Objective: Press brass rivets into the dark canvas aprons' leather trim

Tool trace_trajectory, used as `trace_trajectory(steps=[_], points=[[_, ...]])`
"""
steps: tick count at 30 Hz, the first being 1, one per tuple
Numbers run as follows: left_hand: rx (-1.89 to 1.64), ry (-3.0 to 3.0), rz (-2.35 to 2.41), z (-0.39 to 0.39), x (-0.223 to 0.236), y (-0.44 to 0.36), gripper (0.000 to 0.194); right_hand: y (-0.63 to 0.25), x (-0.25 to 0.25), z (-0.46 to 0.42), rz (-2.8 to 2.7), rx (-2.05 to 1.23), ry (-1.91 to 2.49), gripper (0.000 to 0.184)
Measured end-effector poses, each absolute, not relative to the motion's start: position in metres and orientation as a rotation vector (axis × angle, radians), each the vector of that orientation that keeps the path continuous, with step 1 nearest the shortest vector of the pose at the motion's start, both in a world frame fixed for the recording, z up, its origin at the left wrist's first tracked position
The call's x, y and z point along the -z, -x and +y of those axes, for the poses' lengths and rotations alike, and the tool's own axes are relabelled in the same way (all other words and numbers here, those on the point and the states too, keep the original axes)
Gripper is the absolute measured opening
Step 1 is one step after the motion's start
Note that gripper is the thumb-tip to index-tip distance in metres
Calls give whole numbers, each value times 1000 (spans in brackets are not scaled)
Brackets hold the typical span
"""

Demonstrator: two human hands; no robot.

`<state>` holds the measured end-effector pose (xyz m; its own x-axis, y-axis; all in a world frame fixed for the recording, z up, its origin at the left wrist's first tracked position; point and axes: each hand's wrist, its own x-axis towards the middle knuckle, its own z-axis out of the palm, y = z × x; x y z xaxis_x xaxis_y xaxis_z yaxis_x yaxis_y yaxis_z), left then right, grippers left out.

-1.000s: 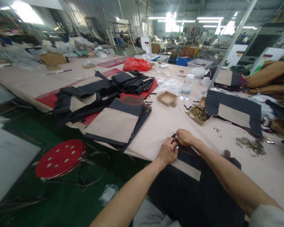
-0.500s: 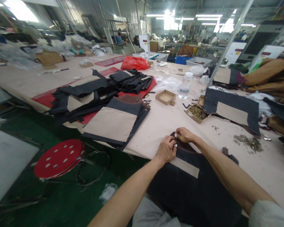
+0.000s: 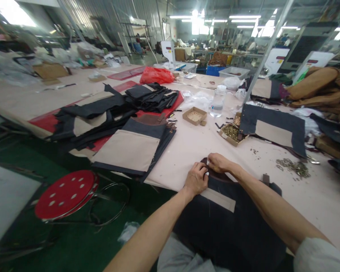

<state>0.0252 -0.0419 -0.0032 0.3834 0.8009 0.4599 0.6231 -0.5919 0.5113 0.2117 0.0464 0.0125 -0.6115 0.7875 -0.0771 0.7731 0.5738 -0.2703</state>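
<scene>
A dark fabric piece (image 3: 215,219) with a beige strip (image 3: 219,199) hangs over the table's near edge and my lap. Along its top runs a curved brown trim (image 3: 219,176). My left hand (image 3: 197,178) is closed on the trim's left end, fingers bent over it. Right beside it, my right hand (image 3: 218,163) pinches the same corner from the far side. White coverings show on some fingertips of both hands. Whatever small part lies between the fingers is hidden. On the right of the piece, a brown tab (image 3: 265,179) sticks up.
Small cardboard boxes of metal bits (image 3: 195,115) (image 3: 232,134) stand ahead, near a clear plastic jar (image 3: 217,101). Loose metal pieces (image 3: 293,168) lie at right. Dark-and-beige panels (image 3: 127,145) are piled at left. A red stool (image 3: 66,194) stands on the green floor.
The view has shifted slightly, so the surroundings sit a little further left. Both hands stay at the same trim corner, with only a slight change in the right fingers.
</scene>
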Motion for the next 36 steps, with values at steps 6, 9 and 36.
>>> trace_trajectory(steps=[6,9,36], points=[[-1010,-2397,1266,-42,4,-26,23,-219,-8,53,-2573,-578,1310,15],[-1004,-2400,1265,-43,3,-26,24,-217,-8,64,-2492,-726,1378,11],[-986,-2416,1271,-45,6,-26,19,-215,-6,55,-2421,-732,1338,16]])
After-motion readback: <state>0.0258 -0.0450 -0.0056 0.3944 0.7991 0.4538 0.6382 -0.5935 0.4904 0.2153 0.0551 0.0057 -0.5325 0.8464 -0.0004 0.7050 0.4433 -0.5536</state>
